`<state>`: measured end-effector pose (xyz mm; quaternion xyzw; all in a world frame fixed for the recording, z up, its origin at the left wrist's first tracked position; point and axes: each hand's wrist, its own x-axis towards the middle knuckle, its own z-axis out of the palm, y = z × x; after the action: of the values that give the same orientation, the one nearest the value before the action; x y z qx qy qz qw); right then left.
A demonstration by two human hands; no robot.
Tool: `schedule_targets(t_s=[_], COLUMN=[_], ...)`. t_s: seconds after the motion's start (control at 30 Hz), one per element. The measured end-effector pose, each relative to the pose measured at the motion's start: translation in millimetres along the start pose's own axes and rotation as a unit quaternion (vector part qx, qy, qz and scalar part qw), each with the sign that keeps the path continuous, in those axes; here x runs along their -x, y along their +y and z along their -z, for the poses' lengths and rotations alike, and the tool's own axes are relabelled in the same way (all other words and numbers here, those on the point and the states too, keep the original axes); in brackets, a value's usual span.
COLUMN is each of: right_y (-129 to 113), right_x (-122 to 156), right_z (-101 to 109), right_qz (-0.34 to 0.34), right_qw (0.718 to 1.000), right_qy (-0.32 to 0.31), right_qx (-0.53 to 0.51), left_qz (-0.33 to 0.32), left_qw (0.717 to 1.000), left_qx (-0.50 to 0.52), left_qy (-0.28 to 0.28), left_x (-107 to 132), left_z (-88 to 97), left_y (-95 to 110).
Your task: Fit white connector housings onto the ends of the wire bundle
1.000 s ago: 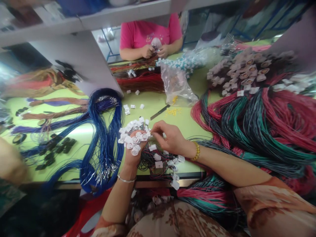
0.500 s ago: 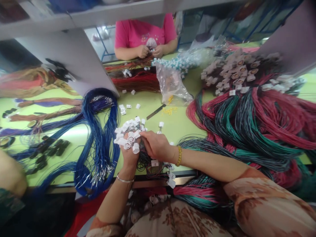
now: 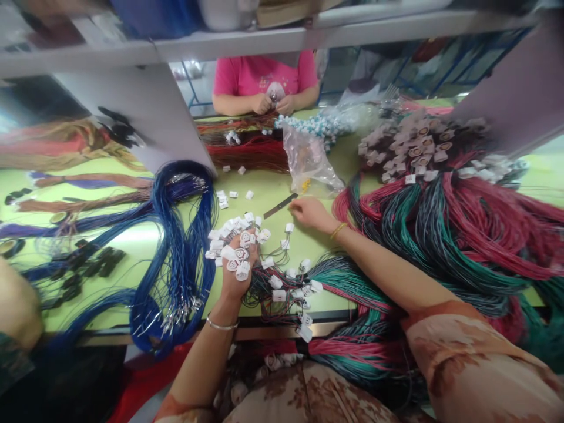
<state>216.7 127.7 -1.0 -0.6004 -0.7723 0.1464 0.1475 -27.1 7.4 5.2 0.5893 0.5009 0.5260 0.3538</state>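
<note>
My left hand [image 3: 233,276] is closed around a bunch of white connectors [image 3: 235,244] on thin dark wires, held upright above the green table [image 3: 273,194]. More white connectors on wires [image 3: 291,288] trail from the bunch toward the table's front edge. My right hand [image 3: 311,212] has reached out across the table with fingers curled down onto small yellow pieces [image 3: 304,187], beside a flat dark metal strip [image 3: 279,206]. What its fingertips hold, if anything, is hidden.
A blue wire bundle [image 3: 180,247] lies left of my left hand. Red, green and black wire bundles [image 3: 440,229] fill the right side, tipped with white connectors [image 3: 414,147]. A clear plastic bag [image 3: 308,158] stands behind the strip. Opposite, a person in pink [image 3: 267,76] works with both hands.
My right hand left the connector bunch and moved forward and right to the yellow pieces by the metal strip. My left hand stayed in place with the bunch.
</note>
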Motion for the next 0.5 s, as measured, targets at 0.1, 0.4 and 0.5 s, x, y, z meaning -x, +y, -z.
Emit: schedule_targets(t_s=[0.1, 0.4, 0.5], right_y=[0, 14, 14], right_x=[-2, -2, -5], right_z=[-10, -3, -5], right_qz=[-0.003, -0.002, -0.002], right_qw=[1.0, 0.999, 1.0], right_qy=[0.009, 0.031, 0.027], right_qx=[0.002, -0.012, -0.011], left_qz=[0.012, 0.105, 0.103], left_qw=[0.999, 0.968, 0.966], left_qx=[0.024, 0.21, 0.21], left_qy=[-0.026, -0.082, -0.113], left_x=[-1, 0, 0], left_z=[5.8, 6.7, 7.2], left_y=[6, 5, 7])
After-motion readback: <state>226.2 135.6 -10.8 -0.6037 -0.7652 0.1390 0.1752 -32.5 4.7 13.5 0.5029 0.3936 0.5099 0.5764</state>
